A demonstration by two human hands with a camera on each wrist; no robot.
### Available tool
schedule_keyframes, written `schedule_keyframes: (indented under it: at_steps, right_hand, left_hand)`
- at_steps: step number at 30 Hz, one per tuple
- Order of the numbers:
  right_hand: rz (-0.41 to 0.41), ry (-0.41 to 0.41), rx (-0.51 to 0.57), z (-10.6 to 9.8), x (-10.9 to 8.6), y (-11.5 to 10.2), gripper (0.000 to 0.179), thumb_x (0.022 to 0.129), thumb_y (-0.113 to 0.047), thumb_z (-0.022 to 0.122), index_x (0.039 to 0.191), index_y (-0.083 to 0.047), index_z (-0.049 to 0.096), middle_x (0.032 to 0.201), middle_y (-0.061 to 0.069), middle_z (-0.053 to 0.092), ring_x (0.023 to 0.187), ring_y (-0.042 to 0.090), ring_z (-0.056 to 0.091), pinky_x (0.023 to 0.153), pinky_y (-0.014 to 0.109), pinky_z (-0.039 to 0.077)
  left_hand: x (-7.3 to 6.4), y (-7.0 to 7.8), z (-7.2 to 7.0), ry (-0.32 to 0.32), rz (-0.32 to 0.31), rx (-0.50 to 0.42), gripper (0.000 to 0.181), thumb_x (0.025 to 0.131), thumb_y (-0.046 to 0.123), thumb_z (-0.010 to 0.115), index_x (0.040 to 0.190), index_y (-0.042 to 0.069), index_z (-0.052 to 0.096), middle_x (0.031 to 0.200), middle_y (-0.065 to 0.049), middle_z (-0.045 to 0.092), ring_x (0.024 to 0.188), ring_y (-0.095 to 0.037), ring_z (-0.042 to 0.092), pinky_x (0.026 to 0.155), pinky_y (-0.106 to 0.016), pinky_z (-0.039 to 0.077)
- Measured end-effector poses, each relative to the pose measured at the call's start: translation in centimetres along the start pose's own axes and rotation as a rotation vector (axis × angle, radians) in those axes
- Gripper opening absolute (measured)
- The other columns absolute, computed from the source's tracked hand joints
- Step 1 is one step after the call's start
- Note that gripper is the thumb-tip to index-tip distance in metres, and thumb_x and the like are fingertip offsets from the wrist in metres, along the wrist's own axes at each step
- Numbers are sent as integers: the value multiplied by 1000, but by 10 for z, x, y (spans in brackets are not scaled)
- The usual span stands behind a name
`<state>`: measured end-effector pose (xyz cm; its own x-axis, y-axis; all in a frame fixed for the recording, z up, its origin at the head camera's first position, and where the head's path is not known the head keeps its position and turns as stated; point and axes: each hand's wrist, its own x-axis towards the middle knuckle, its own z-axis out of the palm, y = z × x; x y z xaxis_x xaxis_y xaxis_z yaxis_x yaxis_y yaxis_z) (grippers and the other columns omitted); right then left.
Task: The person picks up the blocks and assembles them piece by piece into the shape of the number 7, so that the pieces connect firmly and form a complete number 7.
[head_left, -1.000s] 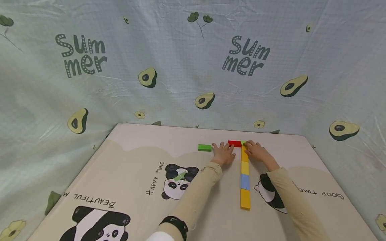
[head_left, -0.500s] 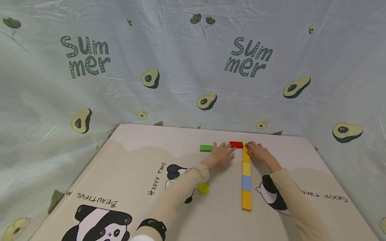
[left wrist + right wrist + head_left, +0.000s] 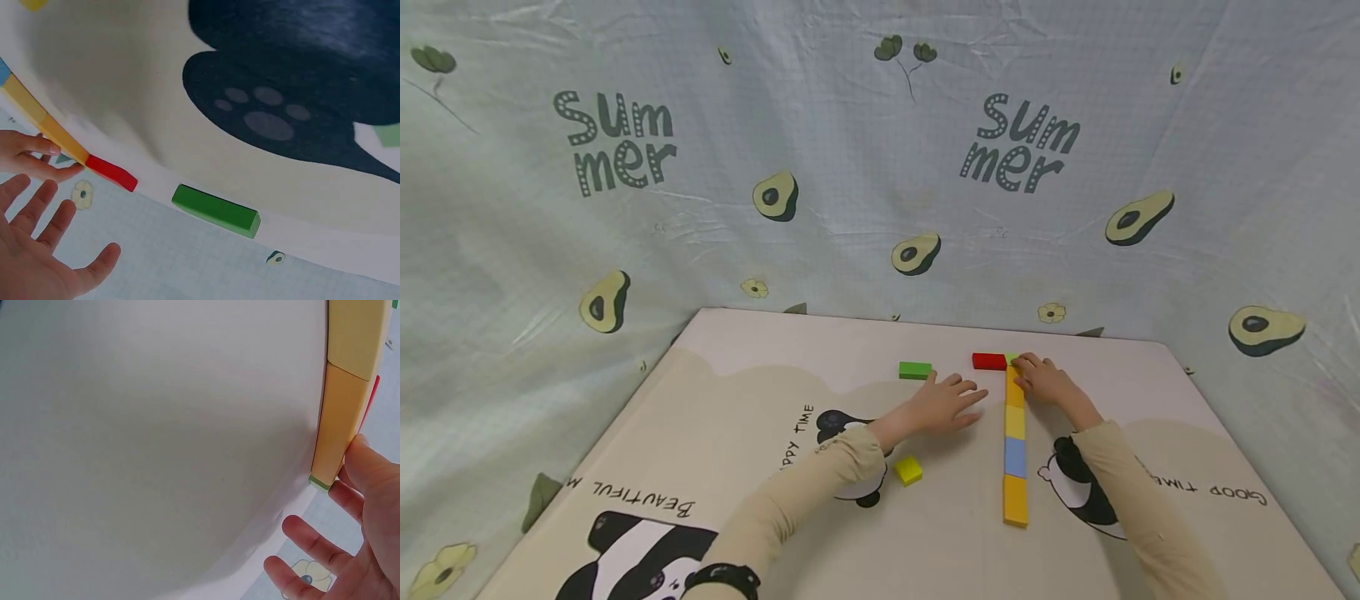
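My left hand (image 3: 943,404) is held over the table with its fingers spread, holding nothing. It is between a green block (image 3: 915,369) and a row of blocks. In the row, orange blocks (image 3: 1015,500), a pale yellow block (image 3: 1015,421) and a blue block (image 3: 1014,457) lie end to end. At the row's far end, my right hand (image 3: 1051,386) touches the corner, where a small light green block (image 3: 320,482) is mostly hidden. The right thumb lies along the orange block (image 3: 337,412); two other fingers stick out straight. A red block (image 3: 988,361) extends left from that corner.
A small yellow block (image 3: 907,470) lies alone near the left forearm. The table cover (image 3: 947,542) has printed pandas and lettering. A pale curtain (image 3: 850,150) with avocado prints hangs behind the table's far edge.
My left hand has drawn back from the red block toward me and left, fingers still spread. The small yellow block, hidden earlier, shows beside the forearm. My right hand stays at the corner.
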<state>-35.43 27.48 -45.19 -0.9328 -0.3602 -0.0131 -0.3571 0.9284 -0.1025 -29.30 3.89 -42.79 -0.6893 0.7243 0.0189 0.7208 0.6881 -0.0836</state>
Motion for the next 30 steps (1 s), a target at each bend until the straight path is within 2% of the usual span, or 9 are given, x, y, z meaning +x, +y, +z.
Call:
schedule_keyframes:
  at_steps: [4,10,14,20,22,24,28,30]
  right_hand:
    - [4,3,-1,-1,0,0,41,91,-22,48,125,1,44,127,22,42,102,42,46,82,56,44]
    - [7,-14,7,0,0,0,42,92,-22,48,126,1,43,128,22,41,103,42,45,82,55,44]
    - [5,-26,4,-1,-1,-1,41,92,-22,48,126,1,43,128,22,41,103,42,45,82,55,44]
    - [6,-25,29,0,1,1,42,92,-23,48,125,1,44,128,22,41,104,43,45,81,56,43]
    - [-24,10,23,3,2,5,43,93,-31,44,124,-2,45,125,20,43,99,42,46,77,55,45]
    - [-29,10,27,5,4,7,44,93,-34,43,124,-2,45,124,20,43,99,42,46,77,55,45]
    - [-17,6,11,3,2,3,43,93,-31,43,124,-1,45,125,21,43,99,41,46,77,55,45]
    - [11,-19,15,-1,0,-1,41,92,-22,47,126,1,44,127,23,41,102,43,45,81,56,43]
  left_hand:
    - [-12,-3,-5,32,46,-5,45,94,40,37,136,25,37,133,5,46,121,-14,40,102,-49,31]
    - [-35,-9,-10,45,127,24,41,93,37,41,132,24,43,126,6,52,115,-13,44,98,-40,37]
    - [-52,-13,-8,56,193,47,39,92,36,44,129,23,47,122,6,54,111,-12,45,93,-34,39]
    - [-77,-17,-2,89,278,37,35,91,32,49,123,21,53,118,5,56,109,-12,47,90,-32,40]
    - [-84,-19,-1,93,296,43,33,90,31,50,121,21,54,118,5,56,109,-12,47,89,-32,40]
    - [-92,-20,0,88,309,46,32,90,29,50,120,21,55,118,5,55,109,-12,47,89,-31,40]
    - [-103,-22,3,70,326,67,31,91,29,48,120,21,55,121,7,54,110,-11,46,87,-30,39]
    - [-106,-23,5,77,341,75,31,91,30,47,120,22,54,121,7,53,109,-11,45,86,-29,38]
